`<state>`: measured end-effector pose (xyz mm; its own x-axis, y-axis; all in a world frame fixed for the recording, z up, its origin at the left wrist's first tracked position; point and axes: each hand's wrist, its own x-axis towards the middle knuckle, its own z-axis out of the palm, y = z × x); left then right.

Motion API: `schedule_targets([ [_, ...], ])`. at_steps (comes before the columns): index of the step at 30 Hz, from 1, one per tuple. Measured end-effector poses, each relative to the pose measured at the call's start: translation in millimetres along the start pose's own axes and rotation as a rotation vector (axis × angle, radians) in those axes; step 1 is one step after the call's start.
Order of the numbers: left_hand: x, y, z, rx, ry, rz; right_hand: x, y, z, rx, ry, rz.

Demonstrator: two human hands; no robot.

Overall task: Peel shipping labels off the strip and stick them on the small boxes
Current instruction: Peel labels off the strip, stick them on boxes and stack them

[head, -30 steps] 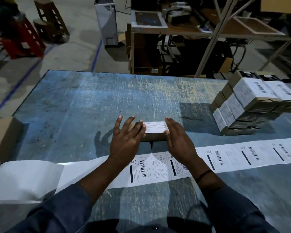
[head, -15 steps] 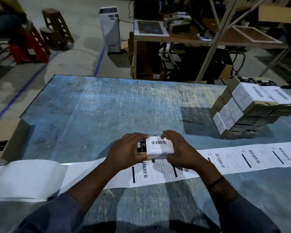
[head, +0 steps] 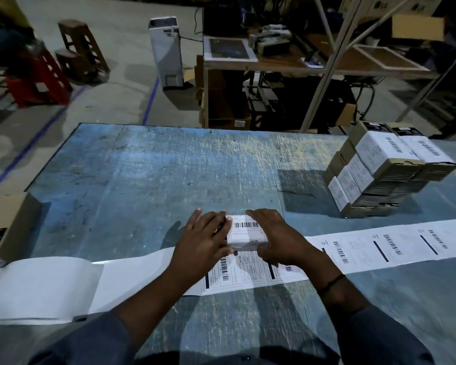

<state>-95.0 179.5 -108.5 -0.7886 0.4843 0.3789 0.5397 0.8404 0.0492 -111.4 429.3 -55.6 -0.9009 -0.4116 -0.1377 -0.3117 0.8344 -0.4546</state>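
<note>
A small box (head: pixel 248 231) with a white barcode label on top sits on the blue table (head: pixel 156 175), just beyond the label strip (head: pixel 395 246). My left hand (head: pixel 203 243) lies over the box's left end with its fingers straight, pressing on it. My right hand (head: pixel 279 238) covers the right end, fingers stretched along the far edge and thumb against the front face. The strip runs across the table from the right edge, passing under my wrists. Printed labels show on it to the right and below my hands.
Bare white liner (head: pixel 37 285) curls off to the left. A stack of labelled small boxes (head: pixel 379 177) stands at the right rear. A brown carton (head: pixel 11 227) sits at the table's left edge. Shelving and a desk stand beyond the table.
Half a second ago both hands held the box lifted over the strip. Now it is down on the table a little farther away, and my fingers have flattened over its ends.
</note>
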Motion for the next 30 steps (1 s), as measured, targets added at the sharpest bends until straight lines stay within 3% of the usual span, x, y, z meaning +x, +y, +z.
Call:
schedule_targets([
  [6,-3.1,17.2,-7.1,0.188,0.162,0.053,-1.7,-3.6,5.0,-0.035,0.033,-0.006],
  [12,-4.7,8.9,-7.7,0.069,0.289,0.105,3.5,0.6,5.6,-0.112,0.039,-0.042],
  [18,2.9,5.6,-20.3,-0.084,0.355,0.134,-5.2,0.4,-2.5,-0.097,0.19,-0.076],
  [22,23.9,17.6,-29.4,-0.186,0.383,-0.053,-25.6,-2.5,-0.8,-0.069,0.406,-0.011],
  [26,46.4,37.4,-25.2,-0.411,0.268,-0.264,-42.6,-5.9,-7.0,0.088,0.642,0.114],
  [30,71.8,77.7,-29.8,-0.735,0.173,-0.5,-56.3,10.3,-14.3,0.204,0.756,0.21],
])
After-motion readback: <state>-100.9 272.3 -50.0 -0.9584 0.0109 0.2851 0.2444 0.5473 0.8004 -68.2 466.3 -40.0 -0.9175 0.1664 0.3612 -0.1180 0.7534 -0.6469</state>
